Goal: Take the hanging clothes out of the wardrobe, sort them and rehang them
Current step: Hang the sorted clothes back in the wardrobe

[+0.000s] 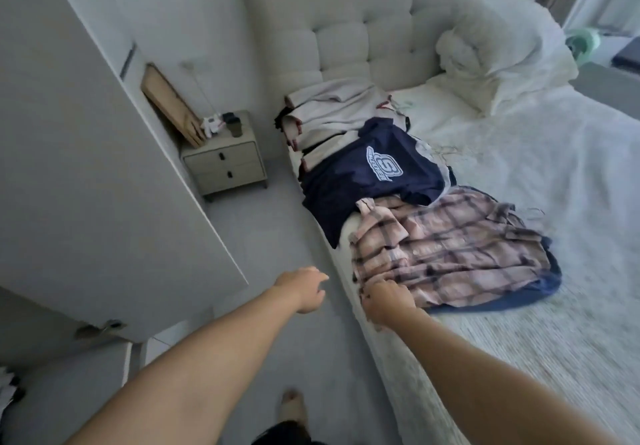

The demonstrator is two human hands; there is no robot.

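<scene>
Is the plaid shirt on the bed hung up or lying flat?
Lying flat: the plaid shirt is spread across the bed, the right hand at its near edge.

Right hand [387,302] grips plaid shirt [446,247] on bed [554,202].

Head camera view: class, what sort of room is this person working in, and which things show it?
Most likely a bedroom: a bed with a tufted headboard, a two-drawer nightstand beside it, and clothes such as a plaid shirt laid out on the bed.
</scene>
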